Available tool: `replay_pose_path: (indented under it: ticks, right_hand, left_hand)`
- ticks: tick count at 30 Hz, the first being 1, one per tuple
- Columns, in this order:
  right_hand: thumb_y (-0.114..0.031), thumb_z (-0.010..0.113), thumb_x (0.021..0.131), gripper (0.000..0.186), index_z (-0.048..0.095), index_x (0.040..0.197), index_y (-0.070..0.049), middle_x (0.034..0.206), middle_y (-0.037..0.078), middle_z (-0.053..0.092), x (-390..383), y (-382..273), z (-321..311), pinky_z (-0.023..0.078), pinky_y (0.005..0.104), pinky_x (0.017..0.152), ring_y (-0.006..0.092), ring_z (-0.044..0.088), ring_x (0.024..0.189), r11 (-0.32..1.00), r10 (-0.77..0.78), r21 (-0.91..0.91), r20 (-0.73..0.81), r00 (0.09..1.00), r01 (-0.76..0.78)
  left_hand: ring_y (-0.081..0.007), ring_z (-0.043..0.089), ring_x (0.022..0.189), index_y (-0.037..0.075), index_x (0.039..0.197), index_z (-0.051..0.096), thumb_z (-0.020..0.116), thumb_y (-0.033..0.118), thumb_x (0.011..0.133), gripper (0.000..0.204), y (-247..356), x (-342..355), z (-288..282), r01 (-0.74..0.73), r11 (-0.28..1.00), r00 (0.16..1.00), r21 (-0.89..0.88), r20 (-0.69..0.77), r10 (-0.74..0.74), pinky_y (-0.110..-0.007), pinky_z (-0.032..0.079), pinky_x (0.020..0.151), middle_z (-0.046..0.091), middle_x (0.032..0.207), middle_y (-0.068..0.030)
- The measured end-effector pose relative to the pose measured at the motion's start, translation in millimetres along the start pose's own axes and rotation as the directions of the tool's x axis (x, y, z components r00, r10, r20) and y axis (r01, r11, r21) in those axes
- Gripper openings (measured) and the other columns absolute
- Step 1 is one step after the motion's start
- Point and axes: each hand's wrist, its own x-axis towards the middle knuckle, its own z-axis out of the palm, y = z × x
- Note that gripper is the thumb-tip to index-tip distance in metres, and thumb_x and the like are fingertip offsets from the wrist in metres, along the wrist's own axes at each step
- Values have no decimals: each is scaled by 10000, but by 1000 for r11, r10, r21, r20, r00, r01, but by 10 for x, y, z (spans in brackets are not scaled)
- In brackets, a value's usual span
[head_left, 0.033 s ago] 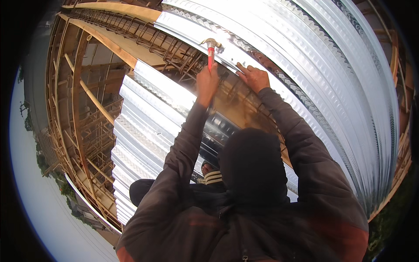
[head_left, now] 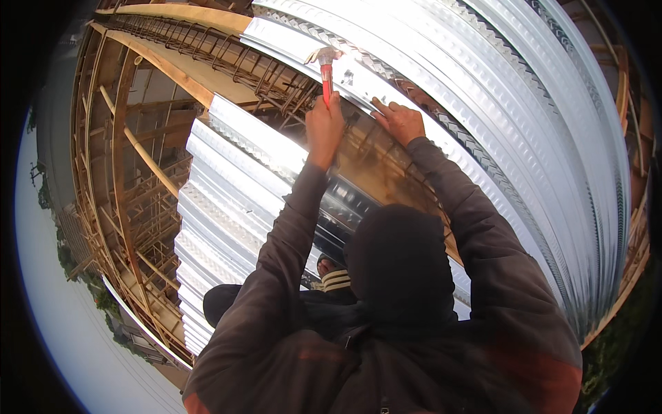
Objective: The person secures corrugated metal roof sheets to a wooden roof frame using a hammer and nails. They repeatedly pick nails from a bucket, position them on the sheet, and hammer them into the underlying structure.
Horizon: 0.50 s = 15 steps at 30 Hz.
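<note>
My left hand (head_left: 325,131) is closed round the red handle of a claw hammer (head_left: 327,81). The hammer's metal head is raised over the edge of a shiny corrugated metal sheet (head_left: 427,69), its curved claw toward the left. My right hand (head_left: 401,123) rests beside the hammer on the same sheet's near edge, fingers stretched out along the metal. Its fingertips lie close to small dark marks on the sheet; whether a nail is there is too small to tell.
Nearer me lies a second corrugated sheet (head_left: 227,179). Between the sheets runs a gap with a rebar cage (head_left: 276,90) and wooden board (head_left: 379,152). Timber beams (head_left: 165,65) and scaffold framing drop away at left. My bare foot in a striped sandal (head_left: 336,278) is below.
The hammer in my left hand has shifted slightly left and up, and its head has turned a little. My right hand stays nearly in place.
</note>
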Motion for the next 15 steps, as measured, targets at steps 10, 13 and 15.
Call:
replay_pose_path:
  ticks: [10, 13, 15]
  right_hand:
    - [-417, 654, 946, 372, 662, 1293, -282, 692, 15, 580, 22, -191, -65, 497, 350, 495, 189, 619, 561, 1000, -22, -4, 25, 999, 22]
    - [-414, 646, 952, 368, 659, 1285, -258, 738, 32, 613, 38, -174, -76, 504, 360, 504, 215, 636, 582, 1000, -10, 3, 26, 1000, 10]
    - [-405, 646, 952, 361, 662, 1278, -250, 759, 44, 630, 49, -202, -172, 510, 369, 512, 230, 650, 601, 999, 39, 12, 80, 996, -40]
  left_hand:
    - [-278, 613, 515, -58, 875, 589, 507, 337, 1032, 433, -264, -460, -175, 181, 982, 983, -63, 54, -178, -415, 491, 541, 573, 600, -159]
    - [-196, 584, 471, -26, 877, 574, 520, 317, 1029, 378, 47, -511, -329, 277, 925, 960, -259, 33, -278, -352, 450, 465, 552, 584, -91]
    - [-141, 550, 444, -1, 879, 564, 533, 294, 1026, 332, 362, -772, -462, 393, 839, 918, -376, 109, -381, -310, 416, 428, 527, 573, -47]
